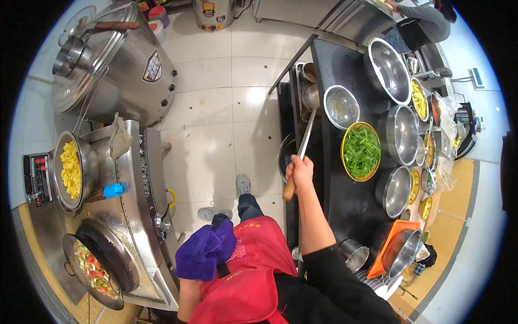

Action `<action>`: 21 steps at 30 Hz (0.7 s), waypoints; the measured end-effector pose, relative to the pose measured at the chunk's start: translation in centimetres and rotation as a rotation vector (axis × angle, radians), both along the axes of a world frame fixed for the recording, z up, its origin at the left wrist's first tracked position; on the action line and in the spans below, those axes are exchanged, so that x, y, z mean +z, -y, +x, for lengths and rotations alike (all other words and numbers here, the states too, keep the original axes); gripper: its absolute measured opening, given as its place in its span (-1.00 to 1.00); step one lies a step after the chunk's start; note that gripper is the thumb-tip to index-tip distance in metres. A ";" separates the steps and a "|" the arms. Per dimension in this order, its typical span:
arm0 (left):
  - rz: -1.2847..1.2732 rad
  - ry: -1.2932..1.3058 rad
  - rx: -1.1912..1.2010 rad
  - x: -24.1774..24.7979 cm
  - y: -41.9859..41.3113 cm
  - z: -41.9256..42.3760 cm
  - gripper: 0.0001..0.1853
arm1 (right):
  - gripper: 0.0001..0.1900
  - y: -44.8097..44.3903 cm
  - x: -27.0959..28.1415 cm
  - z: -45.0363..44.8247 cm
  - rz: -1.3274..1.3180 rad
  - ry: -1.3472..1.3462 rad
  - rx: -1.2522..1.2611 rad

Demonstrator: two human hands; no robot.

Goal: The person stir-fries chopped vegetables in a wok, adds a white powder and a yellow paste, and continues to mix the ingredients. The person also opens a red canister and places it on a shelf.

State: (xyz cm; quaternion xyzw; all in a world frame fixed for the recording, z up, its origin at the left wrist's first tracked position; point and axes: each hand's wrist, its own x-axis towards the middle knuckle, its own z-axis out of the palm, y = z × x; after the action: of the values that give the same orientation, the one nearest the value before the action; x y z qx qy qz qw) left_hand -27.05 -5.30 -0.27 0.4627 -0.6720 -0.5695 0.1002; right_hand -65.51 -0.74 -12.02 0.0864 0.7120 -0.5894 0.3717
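My right hand (300, 173) grips the wooden-ended handle of a long metal ladle (308, 131). Its bowl reaches a metal container (303, 109) on the shelf under the black table. A purple cloth (206, 251) drapes over my left hand (191, 285), hiding most of the fingers, which seem to hold it. Near the table edge stand a yellow-rimmed bowl of chopped green vegetables (361, 152) and a metal bowl (341, 107) with a little yellowish liquid. On the left, a wok (71, 261) containing chopped red, green and pale food tilts beside the burner ring (125, 263).
The steel stove (133, 227) holds a bowl of scrambled egg (70, 170) and a blue-handled brush (112, 190). Behind it stands a large steel cooker (133, 81). Stacked metal bowls (404, 135) and an orange tray (388, 251) crowd the black table (340, 210). A person (429, 26) works at the back right.
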 end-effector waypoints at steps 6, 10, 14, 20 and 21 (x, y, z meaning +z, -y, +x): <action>0.472 -0.184 0.294 -1.1 -0.2 0.1 -0.36 | -0.71 3.3 -3.0 -7.1 0.574 -0.371 0.181; 0.821 -0.444 0.630 -3.0 -0.7 0.4 -0.33 | -0.72 3.9 -4.0 -9.3 0.701 -0.353 0.287; 0.767 -0.431 0.581 -3.6 -0.7 0.6 -0.28 | -0.76 5.0 -2.2 -9.1 0.615 -0.207 0.268; 0.820 -0.509 0.499 -2.7 0.5 0.2 -0.27 | -0.79 4.0 -2.5 -10.3 0.517 -0.163 0.217; 0.784 -0.472 0.503 -2.9 0.4 0.4 -0.27 | -0.79 4.3 -2.1 -10.0 0.529 -0.184 0.219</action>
State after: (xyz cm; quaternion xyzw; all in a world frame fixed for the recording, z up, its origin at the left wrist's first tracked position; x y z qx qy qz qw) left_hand -26.62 -5.70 -3.21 0.4717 -0.2353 -0.8255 0.2018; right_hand -75.53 -5.07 -14.15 0.0490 0.8767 -0.3449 0.3317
